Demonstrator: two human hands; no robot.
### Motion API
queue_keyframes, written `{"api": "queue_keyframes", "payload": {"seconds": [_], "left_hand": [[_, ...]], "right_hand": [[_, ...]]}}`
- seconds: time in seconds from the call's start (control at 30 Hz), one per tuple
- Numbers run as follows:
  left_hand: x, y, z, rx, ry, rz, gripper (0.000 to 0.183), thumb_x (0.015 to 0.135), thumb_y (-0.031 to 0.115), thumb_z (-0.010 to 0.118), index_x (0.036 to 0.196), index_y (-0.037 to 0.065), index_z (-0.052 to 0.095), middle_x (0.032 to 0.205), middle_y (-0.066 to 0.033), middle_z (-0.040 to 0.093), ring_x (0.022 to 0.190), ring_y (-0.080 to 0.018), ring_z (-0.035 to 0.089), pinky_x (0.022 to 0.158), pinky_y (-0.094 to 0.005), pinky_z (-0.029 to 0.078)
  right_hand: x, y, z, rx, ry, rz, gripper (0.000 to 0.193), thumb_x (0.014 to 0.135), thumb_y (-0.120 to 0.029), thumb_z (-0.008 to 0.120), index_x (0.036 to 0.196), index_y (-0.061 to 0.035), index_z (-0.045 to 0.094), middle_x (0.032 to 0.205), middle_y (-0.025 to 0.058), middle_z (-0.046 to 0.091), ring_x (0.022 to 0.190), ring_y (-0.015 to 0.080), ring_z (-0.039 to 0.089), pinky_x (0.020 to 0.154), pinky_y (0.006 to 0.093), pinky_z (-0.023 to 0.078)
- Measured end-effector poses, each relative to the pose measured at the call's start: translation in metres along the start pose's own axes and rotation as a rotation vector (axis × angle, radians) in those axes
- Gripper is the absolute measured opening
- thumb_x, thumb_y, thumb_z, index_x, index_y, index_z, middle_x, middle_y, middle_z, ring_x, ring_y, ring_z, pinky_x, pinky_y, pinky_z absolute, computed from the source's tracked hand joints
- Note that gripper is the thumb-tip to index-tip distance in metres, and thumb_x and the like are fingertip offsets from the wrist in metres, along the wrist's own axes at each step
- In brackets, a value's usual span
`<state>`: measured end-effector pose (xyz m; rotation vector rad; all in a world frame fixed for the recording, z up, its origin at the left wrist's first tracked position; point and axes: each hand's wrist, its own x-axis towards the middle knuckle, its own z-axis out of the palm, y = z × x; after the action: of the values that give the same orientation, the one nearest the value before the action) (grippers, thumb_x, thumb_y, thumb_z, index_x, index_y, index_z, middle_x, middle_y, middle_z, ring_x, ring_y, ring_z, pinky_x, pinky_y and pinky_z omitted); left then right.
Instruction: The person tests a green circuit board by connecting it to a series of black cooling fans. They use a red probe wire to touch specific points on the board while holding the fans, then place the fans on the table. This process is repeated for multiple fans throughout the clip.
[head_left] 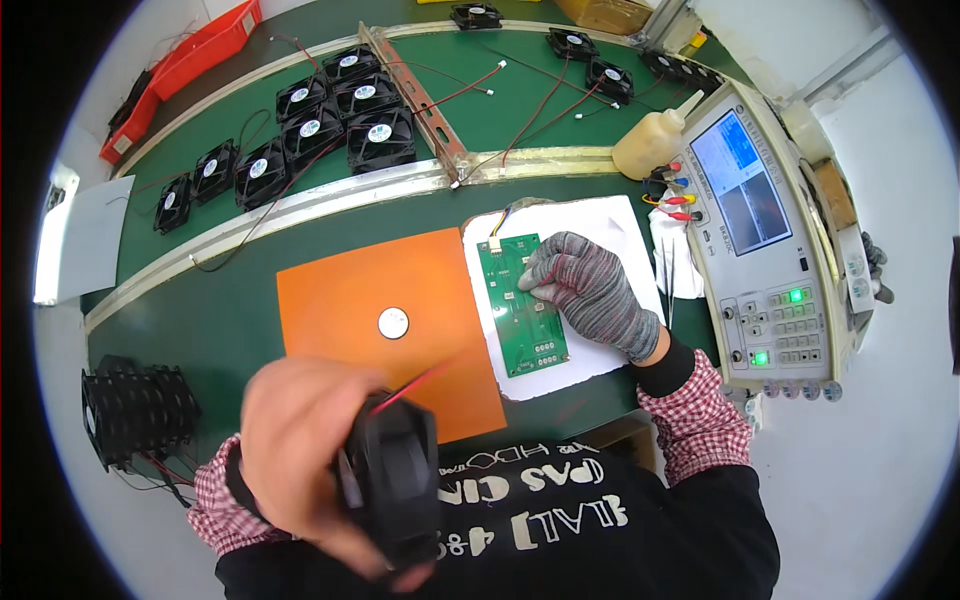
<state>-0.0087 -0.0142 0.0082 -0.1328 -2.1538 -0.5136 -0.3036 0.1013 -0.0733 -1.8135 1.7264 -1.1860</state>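
My left hand [305, 430], bare and smeared by motion, grips a black cooling fan [392, 485] close to my body. A red wire sticks up from the fan's top edge. In a striped grey knit glove, my right hand [590, 290] is over a green circuit board [535, 335], thumb and fingertips pressed together at its upper middle. Whatever lies between those fingertips is too small to make out. The board rests on a white sheet [620, 220]. To its left lies an orange mat [345, 285] with a round white sticker [394, 322] on it.
Several fans [310, 128] with loose wires lie beyond a pale rail [540, 163], and a stack of fans [140, 410] stands at left. At right are a test instrument [745, 200], a squeeze bottle [650, 143], clip leads [680, 205] and tweezers [668, 285]. Red bins [200, 55] sit far left.
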Motion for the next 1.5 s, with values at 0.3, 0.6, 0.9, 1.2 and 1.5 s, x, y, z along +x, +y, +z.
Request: {"api": "queue_keyframes", "payload": {"seconds": [0.3,0.6,0.9,1.2,1.5], "left_hand": [[0.083,-0.088,0.061,0.393,0.097,0.067,0.046,0.072,0.021,0.078,0.113,0.006,0.062,0.115,-0.0143,0.060,0.108,-0.0346,0.057,0.093,-0.0458,0.048],[0.034,-0.169,0.050,0.531,-0.241,-0.212,0.013,0.070,0.004,0.070,0.073,0.006,0.057,0.087,-0.0093,0.051,0.088,-0.0292,0.050,0.076,-0.0398,0.039],[0.014,-0.019,0.021,-0.326,-0.779,0.241,0.008,0.078,0.016,0.063,0.080,0.010,0.058,0.099,-0.0077,0.058,0.102,-0.0249,0.059,0.085,-0.0414,0.048],[0.007,-0.076,-0.047,0.758,-0.448,-0.030,0.010,0.071,0.007,0.060,0.078,0.005,0.053,0.088,-0.0070,0.051,0.083,-0.0242,0.053,0.072,-0.0367,0.041],[-0.005,-0.066,0.002,0.022,-0.213,-0.553,0.026,0.070,0.000,0.068,0.093,0.002,0.056,0.108,-0.0137,0.058,0.104,-0.0342,0.057,0.093,-0.0400,0.044]], "right_hand": [[-0.005,-0.006,-0.001,0.075,0.114,-0.033,0.011,0.082,0.000,0.069,0.092,-0.0053,0.066,0.089,0.0069,0.066,0.085,0.0210,0.066,0.079,0.0315,0.053],[-0.002,-0.010,-0.002,-0.040,0.377,-0.150,0.040,0.082,-0.011,0.075,0.119,-0.0058,0.061,0.107,0.0091,0.064,0.080,0.0129,0.063,0.072,0.0271,0.053],[-0.004,-0.033,0.001,-0.339,-0.155,-0.515,0.038,0.075,-0.016,0.070,0.113,-0.0157,0.065,0.105,0.0078,0.058,0.104,0.0289,0.057,0.095,0.0439,0.045],[0.004,-0.013,-0.013,-0.267,0.081,0.013,0.015,0.077,-0.011,0.072,0.091,-0.0041,0.072,0.083,0.0068,0.059,0.082,0.0247,0.059,0.076,0.0350,0.048],[0.002,-0.014,0.001,0.117,0.067,0.188,0.014,0.074,-0.006,0.079,0.082,-0.0016,0.069,0.085,0.0082,0.060,0.082,0.0201,0.064,0.076,0.0313,0.052]]}}
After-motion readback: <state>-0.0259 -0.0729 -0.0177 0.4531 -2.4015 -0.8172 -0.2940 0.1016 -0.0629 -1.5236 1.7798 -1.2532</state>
